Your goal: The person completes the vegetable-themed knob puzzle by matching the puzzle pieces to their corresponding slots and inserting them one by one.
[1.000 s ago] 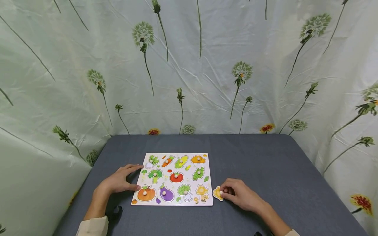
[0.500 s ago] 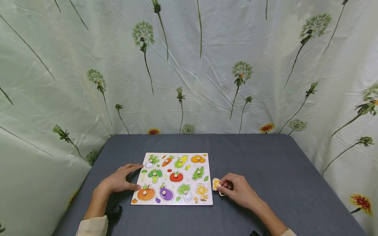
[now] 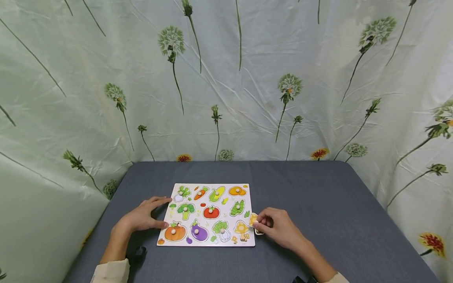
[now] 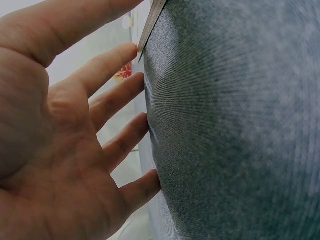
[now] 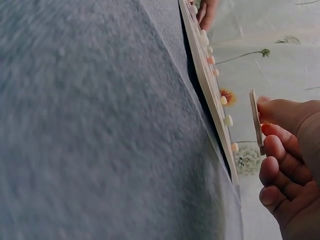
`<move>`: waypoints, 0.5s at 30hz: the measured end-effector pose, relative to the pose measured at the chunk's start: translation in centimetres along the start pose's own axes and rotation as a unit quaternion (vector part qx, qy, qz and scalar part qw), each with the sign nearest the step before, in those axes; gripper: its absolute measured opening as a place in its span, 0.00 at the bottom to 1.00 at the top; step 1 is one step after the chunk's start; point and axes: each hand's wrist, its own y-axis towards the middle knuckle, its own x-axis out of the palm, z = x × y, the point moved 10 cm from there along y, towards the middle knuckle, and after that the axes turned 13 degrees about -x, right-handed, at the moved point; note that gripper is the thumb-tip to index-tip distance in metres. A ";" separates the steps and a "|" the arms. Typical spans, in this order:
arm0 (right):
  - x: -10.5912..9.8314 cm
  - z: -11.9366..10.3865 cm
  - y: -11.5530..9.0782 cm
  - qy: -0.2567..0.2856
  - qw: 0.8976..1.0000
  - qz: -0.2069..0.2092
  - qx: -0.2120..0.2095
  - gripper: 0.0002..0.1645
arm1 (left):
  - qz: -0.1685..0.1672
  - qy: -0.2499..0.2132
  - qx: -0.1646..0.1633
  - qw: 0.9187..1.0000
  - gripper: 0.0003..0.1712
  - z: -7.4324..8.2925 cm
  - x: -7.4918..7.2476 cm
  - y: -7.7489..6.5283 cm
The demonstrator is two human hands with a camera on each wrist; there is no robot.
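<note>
My right hand (image 3: 281,228) pinches a mushroom puzzle piece (image 3: 253,219) between thumb and fingertips, at the board's right edge. In the right wrist view the piece (image 5: 256,121) shows edge-on, a thin wooden slab held above the table. The wooden vegetable puzzle board (image 3: 201,240) lies flat, with knobbed pieces such as a tomato (image 3: 211,213), a pumpkin (image 3: 178,234) and an eggplant (image 3: 202,234). Its front right corner bears a mushroom picture (image 3: 242,227) with no knob. My left hand (image 3: 141,217) rests with spread, fairly straight fingers at the board's left edge, thumb and index fingertip against it.
A dark grey cloth (image 3: 301,188) covers the table. Behind it and at the sides hangs a pale curtain (image 3: 255,118) printed with dandelions. A black wrist device (image 3: 139,253) sits below my left wrist, close to the cloth.
My right hand has brought the mushroom piece up off the table and leftward, from beside the board to its right edge. The left hand and the board stay put.
</note>
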 end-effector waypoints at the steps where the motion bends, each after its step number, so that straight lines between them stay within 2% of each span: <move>1: 0.1 0.0 0.0 0.003 1.000 -0.001 0.002 0.08 | 0.000 0.001 0.001 1.000 0.53 0.0 0.0 0.0; 15: 1.5 -0.8 0.8 0.015 1.000 -0.010 0.002 0.09 | 0.002 0.001 -0.002 1.000 0.54 -0.2 0.1 0.1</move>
